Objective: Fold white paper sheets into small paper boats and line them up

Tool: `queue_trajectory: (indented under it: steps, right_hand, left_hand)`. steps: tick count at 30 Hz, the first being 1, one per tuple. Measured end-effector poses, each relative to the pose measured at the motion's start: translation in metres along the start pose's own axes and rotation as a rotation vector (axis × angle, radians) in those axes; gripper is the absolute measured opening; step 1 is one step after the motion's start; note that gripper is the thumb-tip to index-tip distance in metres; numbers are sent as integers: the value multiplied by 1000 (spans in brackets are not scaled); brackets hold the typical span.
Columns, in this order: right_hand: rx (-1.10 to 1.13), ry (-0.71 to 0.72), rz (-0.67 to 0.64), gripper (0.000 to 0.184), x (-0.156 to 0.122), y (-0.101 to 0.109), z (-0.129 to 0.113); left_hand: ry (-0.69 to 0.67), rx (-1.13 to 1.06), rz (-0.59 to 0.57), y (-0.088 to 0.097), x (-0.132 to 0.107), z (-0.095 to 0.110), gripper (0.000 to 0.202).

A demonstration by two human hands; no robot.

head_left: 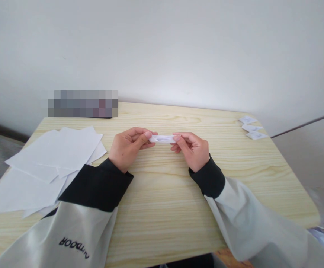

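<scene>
A narrow strip of folded white paper (162,139) is stretched level between my two hands, above the middle of the table. My left hand (131,147) pinches its left end between thumb and fingers. At the other end, my right hand (192,148) grips the paper the same way, thumb on top. A slight opening between layers shows along the middle of the strip. The very ends are hidden under my fingertips.
Loose white sheets (58,152) lie overlapping on the left of the wooden table (162,208). Three small folded paper pieces (252,128) sit in a row near the back right edge. A blurred-out object (83,104) stands at the back left, by the wall.
</scene>
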State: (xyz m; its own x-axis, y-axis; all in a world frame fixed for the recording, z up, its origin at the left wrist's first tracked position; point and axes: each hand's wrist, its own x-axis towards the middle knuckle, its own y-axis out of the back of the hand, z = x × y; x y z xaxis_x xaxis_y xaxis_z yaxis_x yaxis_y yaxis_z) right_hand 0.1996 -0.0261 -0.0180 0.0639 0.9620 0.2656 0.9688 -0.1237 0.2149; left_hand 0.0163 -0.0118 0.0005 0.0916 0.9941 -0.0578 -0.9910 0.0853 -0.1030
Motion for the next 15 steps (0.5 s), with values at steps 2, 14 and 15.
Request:
queue_trajectory:
  steps: [2, 14, 15]
  right_hand:
    - [17, -7, -3, 33, 0, 0, 0]
    - [-90, 130, -39, 18, 1, 3, 1]
    - [-133, 155, -48, 17, 1, 4, 1]
  left_hand:
    - [-1, -9, -18, 1, 1, -2, 25]
    - [-183, 241, -210, 3, 0, -14, 25]
    - [-199, 273, -201, 3, 0, -14, 24]
